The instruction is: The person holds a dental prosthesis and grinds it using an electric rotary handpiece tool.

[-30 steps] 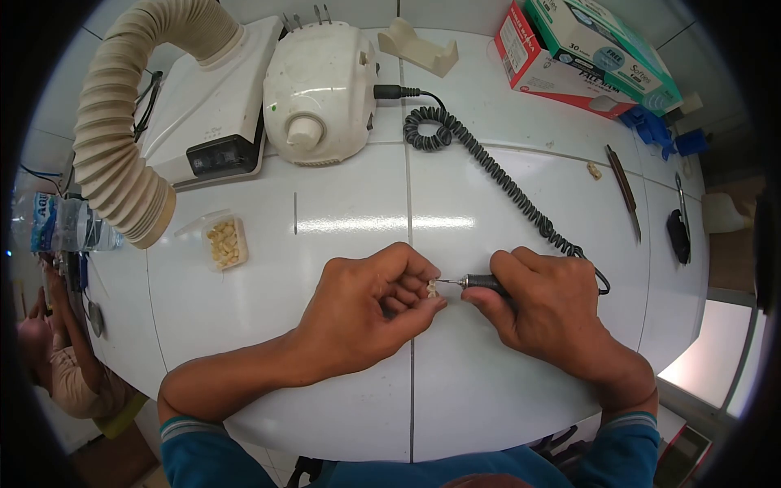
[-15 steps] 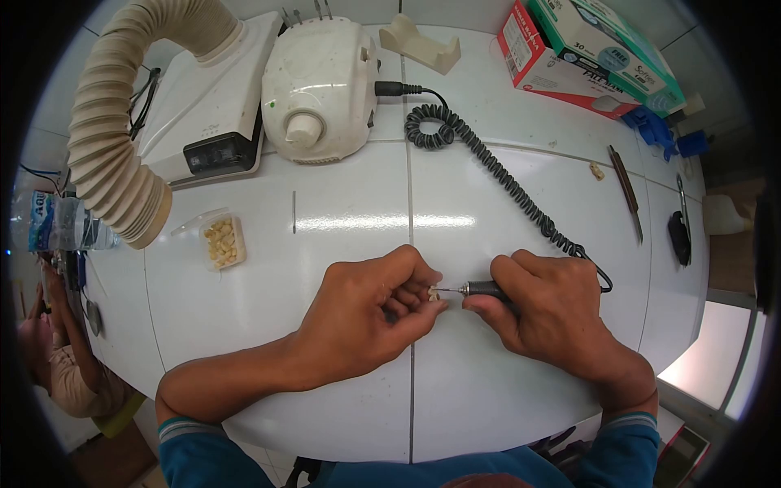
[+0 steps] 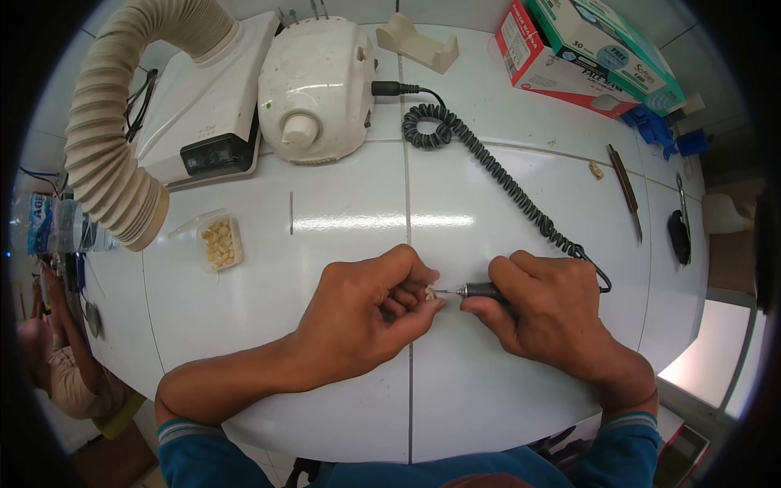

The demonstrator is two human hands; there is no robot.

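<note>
Left hand (image 3: 362, 301) and right hand (image 3: 549, 309) close but apart, fingers (image 3: 413, 262) curled (bare forearms (image 3: 244, 364) angled inward).

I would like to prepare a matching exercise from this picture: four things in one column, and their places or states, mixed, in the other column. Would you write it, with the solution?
Things
1. handpiece
2. small pale piece
3. coiled black cable
4. small clear container

Places or states
A. has yellowish pieces inside
B. is plugged into the white control unit
C. is held in the right hand
D. is pinched in the left hand

Right pairs: 1-C, 2-D, 3-B, 4-A
</note>
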